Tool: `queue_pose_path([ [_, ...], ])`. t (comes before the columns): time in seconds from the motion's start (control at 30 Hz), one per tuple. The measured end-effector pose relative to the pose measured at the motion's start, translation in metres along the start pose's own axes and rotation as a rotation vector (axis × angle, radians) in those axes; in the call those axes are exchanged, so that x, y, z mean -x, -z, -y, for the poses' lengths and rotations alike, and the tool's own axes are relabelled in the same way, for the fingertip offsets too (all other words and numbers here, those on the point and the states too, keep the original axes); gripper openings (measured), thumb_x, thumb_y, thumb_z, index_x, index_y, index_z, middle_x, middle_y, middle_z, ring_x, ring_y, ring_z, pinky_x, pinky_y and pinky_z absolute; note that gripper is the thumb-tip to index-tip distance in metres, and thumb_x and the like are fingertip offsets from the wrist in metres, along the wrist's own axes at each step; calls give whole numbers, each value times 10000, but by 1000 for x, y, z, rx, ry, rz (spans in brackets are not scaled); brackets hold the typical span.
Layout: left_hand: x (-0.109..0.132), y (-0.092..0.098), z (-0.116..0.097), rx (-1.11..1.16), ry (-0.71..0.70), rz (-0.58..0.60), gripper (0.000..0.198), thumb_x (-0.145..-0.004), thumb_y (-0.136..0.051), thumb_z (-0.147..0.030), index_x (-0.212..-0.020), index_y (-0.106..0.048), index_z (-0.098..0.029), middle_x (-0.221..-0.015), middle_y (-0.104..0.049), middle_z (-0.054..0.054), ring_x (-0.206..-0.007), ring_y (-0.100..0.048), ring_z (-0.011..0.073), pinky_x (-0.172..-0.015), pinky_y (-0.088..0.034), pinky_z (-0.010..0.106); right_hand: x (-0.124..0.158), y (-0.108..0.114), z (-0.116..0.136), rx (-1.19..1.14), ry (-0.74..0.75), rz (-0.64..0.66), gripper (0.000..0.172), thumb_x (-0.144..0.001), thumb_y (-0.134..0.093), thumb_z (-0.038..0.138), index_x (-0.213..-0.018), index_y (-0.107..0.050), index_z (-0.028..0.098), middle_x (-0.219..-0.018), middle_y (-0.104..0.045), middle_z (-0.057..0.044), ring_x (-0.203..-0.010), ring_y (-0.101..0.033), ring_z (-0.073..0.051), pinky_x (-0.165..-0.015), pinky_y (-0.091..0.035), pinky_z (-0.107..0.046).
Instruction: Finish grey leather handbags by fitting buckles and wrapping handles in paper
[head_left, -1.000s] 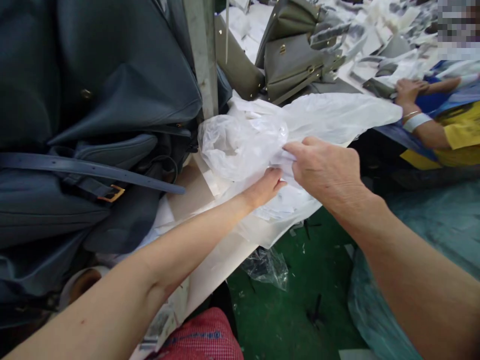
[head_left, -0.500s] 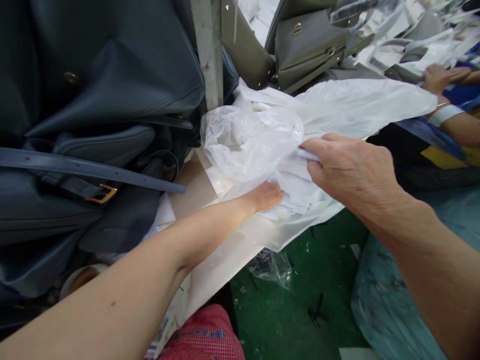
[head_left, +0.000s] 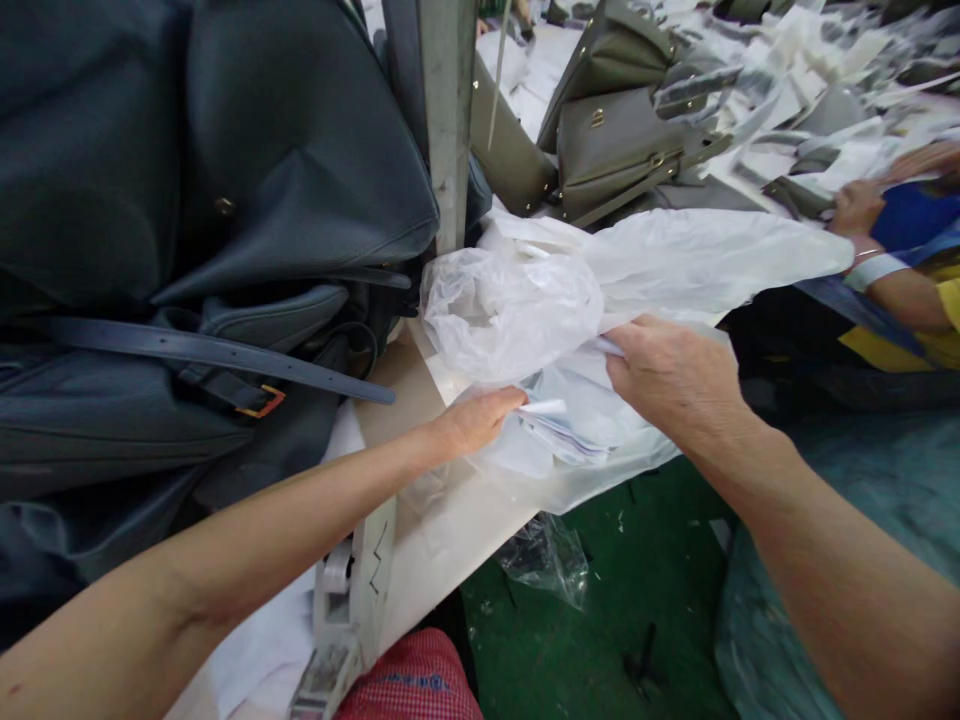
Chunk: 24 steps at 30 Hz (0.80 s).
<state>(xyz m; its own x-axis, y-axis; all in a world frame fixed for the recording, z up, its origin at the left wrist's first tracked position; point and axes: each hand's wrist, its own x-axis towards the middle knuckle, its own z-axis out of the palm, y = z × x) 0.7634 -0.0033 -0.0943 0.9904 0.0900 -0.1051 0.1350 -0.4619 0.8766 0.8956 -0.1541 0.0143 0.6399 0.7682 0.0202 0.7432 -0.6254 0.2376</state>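
My left hand (head_left: 480, 420) is closed on the near left corner of a stack of thin white sheets (head_left: 566, 432), whose edges fan out to its right. My right hand (head_left: 671, 370) pinches a folded white edge at the upper right of the stack; whether it is paper or plastic I cannot tell. Just beyond both hands lies a crumpled clear plastic bag (head_left: 517, 305). More white translucent sheeting (head_left: 712, 250) stretches from there to the right, and some lies under the stack on the pale table (head_left: 450, 545).
Dark blue leather bags (head_left: 300, 180) are piled at left beside a metal post (head_left: 448, 120). Olive handbags (head_left: 619, 145) lie behind. A co-worker's hands (head_left: 859, 208) are at far right. A tape dispenser (head_left: 341, 600) sits near the front; a teal wrapped bundle (head_left: 847, 560) stands at right.
My left hand has drawn back to the left with the sheets' corner, so their edges now show. The right hand keeps its pinch. The view has shifted slightly, exposing the tape dispenser.
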Motion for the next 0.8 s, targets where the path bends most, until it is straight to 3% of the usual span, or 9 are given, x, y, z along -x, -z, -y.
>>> queue_pose_path([
  [0.1,23,7,1,379,231,-150,151,-825,-503,-151,-685,-557,-172,-705,-558,-12,-751,-585,140,-796,-526,300,4,-2,11,-26,14,16,226,-886,-463,148,-921,-684,184,-884,-690,-75,-692,-619,-196,-498,-211,-293],
  [0.3,75,21,-18,723,371,-251,114,-771,-546,-164,-826,-644,-141,-844,-629,19,-782,-615,120,-763,-576,300,19,-11,39,-109,22,33,312,-932,-436,117,-1185,-608,179,-951,-676,-89,-683,-631,-184,-498,-241,-277],
  [0.47,123,31,-32,1188,513,-287,240,-608,-731,-145,-846,-703,-139,-903,-685,42,-836,-638,139,-780,-578,291,28,-29,52,-178,-11,62,262,-960,-396,140,-1101,-617,131,-972,-659,-126,-733,-642,-205,-544,-325,-281],
  [0.63,166,20,-37,1160,570,-421,393,-531,-855,-215,-886,-715,-122,-865,-702,46,-735,-642,123,-665,-556,234,35,-66,69,-365,83,125,305,-940,-370,129,-1103,-628,108,-1065,-653,-206,-889,-650,-286,-685,-460,-371],
  [0.8,207,10,-41,1138,558,-548,284,-603,-816,-282,-811,-709,-122,-782,-689,30,-669,-619,116,-643,-521,236,46,-87,94,-469,254,166,333,-855,-488,148,-1155,-630,166,-1105,-676,-145,-1035,-653,-268,-862,-517,-378],
])
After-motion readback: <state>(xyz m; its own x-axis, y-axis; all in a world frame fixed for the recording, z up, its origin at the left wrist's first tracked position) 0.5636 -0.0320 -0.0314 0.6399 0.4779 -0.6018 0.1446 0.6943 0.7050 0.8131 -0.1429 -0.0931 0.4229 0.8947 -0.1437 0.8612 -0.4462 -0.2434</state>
